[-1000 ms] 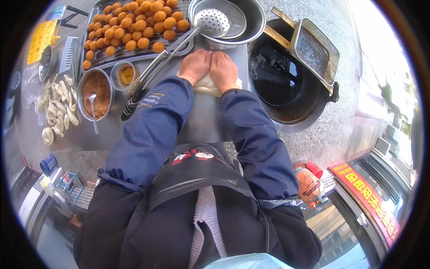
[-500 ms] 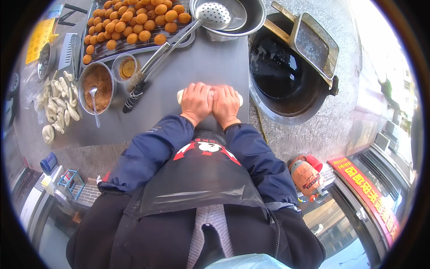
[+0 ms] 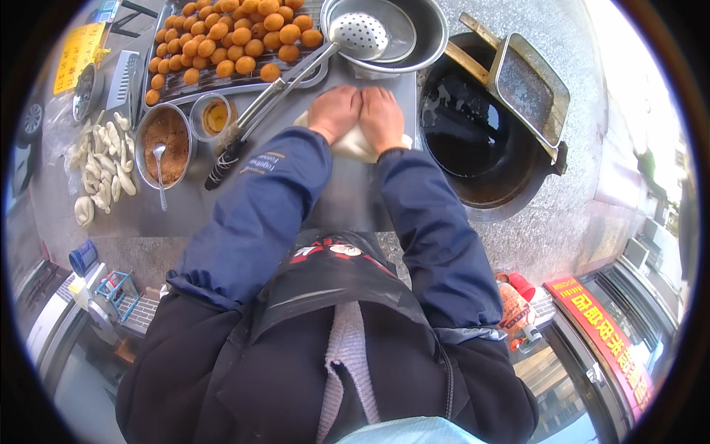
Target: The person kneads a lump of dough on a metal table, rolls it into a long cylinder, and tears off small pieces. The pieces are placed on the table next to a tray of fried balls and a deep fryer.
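Note:
My left hand (image 3: 333, 111) and my right hand (image 3: 381, 118) are side by side on a lump of white dough (image 3: 355, 148) on the steel table (image 3: 325, 207). Both have fingers curled down over its far part, fingertips hidden, and the dough shows at either side and below them. Left of my hands lie long-handled tools (image 3: 251, 118) with a perforated skimmer head (image 3: 359, 33) resting in steel bowls (image 3: 418, 52). A clear cup of yellow liquid (image 3: 215, 116) and a bowl of brown crumbly mixture with a spoon (image 3: 166, 133) sit further left.
A tray of fried brown balls (image 3: 245, 65) is at the back. Pieces of white dough (image 3: 111, 174) lie at far left. A dark wok (image 3: 458, 148) of liquid stands right, with a wire strainer (image 3: 529, 89) over it. A gas cylinder (image 3: 518, 314) stands lower right.
Both hands first drew toward my body with the dough rolled under them, then moved forward, away from me, to about where they were a second ago.

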{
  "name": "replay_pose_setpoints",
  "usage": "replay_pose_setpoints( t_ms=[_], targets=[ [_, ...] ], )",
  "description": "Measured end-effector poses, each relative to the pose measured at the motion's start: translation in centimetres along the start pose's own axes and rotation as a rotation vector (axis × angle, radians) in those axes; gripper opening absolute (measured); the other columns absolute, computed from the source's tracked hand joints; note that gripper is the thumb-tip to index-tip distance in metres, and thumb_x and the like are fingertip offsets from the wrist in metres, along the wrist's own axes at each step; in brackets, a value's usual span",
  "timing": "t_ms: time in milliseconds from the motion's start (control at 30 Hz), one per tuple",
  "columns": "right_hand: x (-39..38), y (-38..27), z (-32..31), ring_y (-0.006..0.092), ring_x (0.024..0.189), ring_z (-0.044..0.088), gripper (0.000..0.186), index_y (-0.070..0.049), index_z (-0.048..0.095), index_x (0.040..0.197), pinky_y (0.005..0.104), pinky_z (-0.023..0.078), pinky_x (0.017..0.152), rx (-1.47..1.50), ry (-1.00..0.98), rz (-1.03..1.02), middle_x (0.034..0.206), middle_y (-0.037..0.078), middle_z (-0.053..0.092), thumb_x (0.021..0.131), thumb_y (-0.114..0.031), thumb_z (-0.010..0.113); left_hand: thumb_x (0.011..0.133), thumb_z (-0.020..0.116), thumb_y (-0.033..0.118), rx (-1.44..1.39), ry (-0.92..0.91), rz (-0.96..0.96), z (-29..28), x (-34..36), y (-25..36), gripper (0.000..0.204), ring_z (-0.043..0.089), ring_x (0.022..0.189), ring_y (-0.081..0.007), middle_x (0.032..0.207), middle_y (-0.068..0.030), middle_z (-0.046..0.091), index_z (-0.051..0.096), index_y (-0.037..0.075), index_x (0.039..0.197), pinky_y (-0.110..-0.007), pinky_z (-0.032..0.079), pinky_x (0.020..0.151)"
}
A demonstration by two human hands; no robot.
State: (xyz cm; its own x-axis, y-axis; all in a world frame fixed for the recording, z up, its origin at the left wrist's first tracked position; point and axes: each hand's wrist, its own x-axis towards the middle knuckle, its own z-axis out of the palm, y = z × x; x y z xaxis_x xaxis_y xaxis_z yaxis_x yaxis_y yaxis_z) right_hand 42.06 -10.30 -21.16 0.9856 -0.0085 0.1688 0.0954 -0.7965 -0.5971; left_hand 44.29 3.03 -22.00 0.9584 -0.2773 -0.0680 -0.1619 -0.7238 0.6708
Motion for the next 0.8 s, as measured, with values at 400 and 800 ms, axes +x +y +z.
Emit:
replay_pose_setpoints(
  t_ms=[400, 800],
  targets=[
    [-15.1, -3.5, -6.1, 0.0238, 0.096, 0.066, 0.053, -0.011, 0.06, 0.127, 0.0356, 0.053, 0.084, 0.46, -0.28, 0.121, 0.11, 0.007, 0.067, 0.079, -0.017, 0.08, 0.099, 0.057, 0.034, -0.682, -0.707, -0.41, -8.9, -10.0, -1.3, 0.033, 0.064, 0.085, -0.0119, 0.1, -0.0053, 0.07, 0.069, 0.004, 0.106, -0.029, 0.05, 0.07],
    [-15.0, -4.5, -2.5, 0.0369, 0.124, 0.052, 0.045, 0.002, 0.053, 0.134, 0.0421, 0.039, 0.108, 0.361, 0.076, -0.054, 0.13, 0.021, 0.058, 0.096, -0.019, 0.045, 0.083, 0.059, 0.021, 0.199, 0.396, 0.485, 2.0, -15.3, 3.1, 0.026, 0.06, 0.096, -0.0247, 0.101, -0.0057, 0.064, 0.065, 0.007, 0.105, -0.039, 0.045, 0.081]
  ],
)
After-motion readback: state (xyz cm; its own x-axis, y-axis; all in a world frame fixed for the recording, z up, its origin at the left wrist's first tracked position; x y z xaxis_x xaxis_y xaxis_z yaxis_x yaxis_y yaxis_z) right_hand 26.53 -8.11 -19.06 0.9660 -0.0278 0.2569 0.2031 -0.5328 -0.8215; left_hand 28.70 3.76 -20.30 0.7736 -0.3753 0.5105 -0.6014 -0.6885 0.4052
